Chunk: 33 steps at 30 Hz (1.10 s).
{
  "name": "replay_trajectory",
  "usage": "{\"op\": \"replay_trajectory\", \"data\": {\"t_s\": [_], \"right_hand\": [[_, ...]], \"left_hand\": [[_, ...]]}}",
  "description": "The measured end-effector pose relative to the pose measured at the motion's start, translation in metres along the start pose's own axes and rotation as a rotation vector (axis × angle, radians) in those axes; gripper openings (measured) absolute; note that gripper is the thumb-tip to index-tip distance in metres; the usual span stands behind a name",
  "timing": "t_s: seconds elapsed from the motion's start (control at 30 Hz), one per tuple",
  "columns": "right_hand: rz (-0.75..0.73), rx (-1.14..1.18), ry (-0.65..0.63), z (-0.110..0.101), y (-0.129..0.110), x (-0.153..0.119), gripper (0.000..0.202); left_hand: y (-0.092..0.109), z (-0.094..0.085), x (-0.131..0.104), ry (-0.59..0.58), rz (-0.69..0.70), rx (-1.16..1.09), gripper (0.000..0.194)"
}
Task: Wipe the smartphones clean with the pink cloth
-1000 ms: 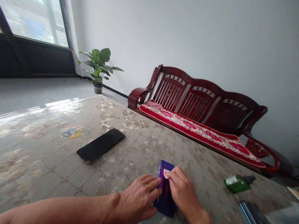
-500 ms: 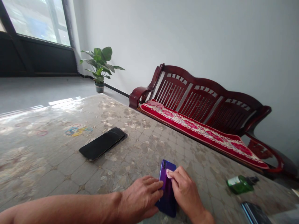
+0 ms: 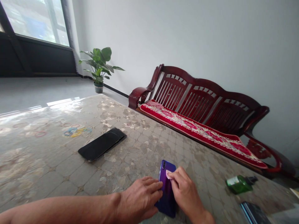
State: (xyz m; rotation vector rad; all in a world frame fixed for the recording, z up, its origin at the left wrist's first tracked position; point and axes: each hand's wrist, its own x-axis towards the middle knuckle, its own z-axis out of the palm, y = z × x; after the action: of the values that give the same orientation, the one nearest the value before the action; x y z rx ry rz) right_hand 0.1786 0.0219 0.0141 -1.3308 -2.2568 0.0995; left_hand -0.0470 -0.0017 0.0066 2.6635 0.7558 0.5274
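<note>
A shiny blue-purple smartphone (image 3: 168,199) lies back side up on the table, its camera strip at the far left corner. Along its left edge, my left hand (image 3: 142,197) holds it with the fingers laid close together over the side. My right hand (image 3: 187,191) pinches a small pale pink wad (image 3: 168,175), cloth or tissue, and presses it on the phone's back just below the cameras. Most of the wad is hidden by the fingers. Further left, two dark phones (image 3: 102,144) appear stacked, the upper one with its black screen up.
Right of my hands lie a green spray bottle (image 3: 239,184) on its side and dark phones (image 3: 253,213). Several coloured rubber bands (image 3: 76,131) are at the left of the patterned tablecloth (image 3: 130,124). Beyond stand a wooden bench (image 3: 198,93) and a potted plant (image 3: 99,67).
Both hands keep nearly the same place on the phone, and the pale wad has barely moved. The whole view has shifted very slightly.
</note>
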Motion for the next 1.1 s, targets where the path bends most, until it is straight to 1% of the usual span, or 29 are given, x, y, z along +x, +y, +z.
{"op": "replay_trajectory", "data": {"t_s": [0.1, 0.27, 0.33, 0.5, 0.57, 0.67, 0.77, 0.83, 0.93, 1.1], "right_hand": [[0.002, 0.008, -0.005, 0.003, 0.002, 0.005, 0.025], [0.066, -0.02, 0.074, 0.01, 0.013, 0.024, 0.022], [0.056, -0.024, 0.069, 0.01, 0.009, 0.023, 0.022], [-0.047, 0.02, -0.036, 0.003, -0.014, 0.007, 0.026], [-0.071, 0.017, -0.048, 0.003, -0.018, 0.008, 0.028], [-0.067, -0.017, -0.024, 0.009, -0.015, 0.022, 0.029], [-0.016, -0.052, 0.001, 0.015, -0.009, 0.041, 0.025], [0.012, -0.052, 0.006, 0.016, -0.008, 0.047, 0.024], [-0.01, -0.031, -0.022, 0.012, -0.013, 0.04, 0.027], [-0.083, 0.025, -0.131, -0.002, -0.024, 0.01, 0.027]], "left_hand": [[-0.001, 0.002, 0.0, 0.005, 0.002, -0.004, 0.03], [-0.002, 0.003, 0.0, 0.027, 0.003, -0.004, 0.03], [-0.002, 0.003, 0.001, 0.032, 0.008, -0.004, 0.029], [-0.002, 0.004, 0.002, 0.057, 0.017, 0.006, 0.023], [-0.002, 0.006, 0.002, 0.069, 0.02, 0.01, 0.022], [-0.002, 0.006, 0.002, 0.077, 0.021, 0.015, 0.022], [-0.002, 0.004, 0.001, 0.054, 0.019, 0.019, 0.023], [-0.002, 0.003, 0.001, 0.036, 0.017, 0.022, 0.023], [-0.001, 0.002, 0.001, 0.042, 0.017, 0.025, 0.02], [0.0, 0.004, 0.002, 0.062, 0.039, 0.055, 0.011]]}}
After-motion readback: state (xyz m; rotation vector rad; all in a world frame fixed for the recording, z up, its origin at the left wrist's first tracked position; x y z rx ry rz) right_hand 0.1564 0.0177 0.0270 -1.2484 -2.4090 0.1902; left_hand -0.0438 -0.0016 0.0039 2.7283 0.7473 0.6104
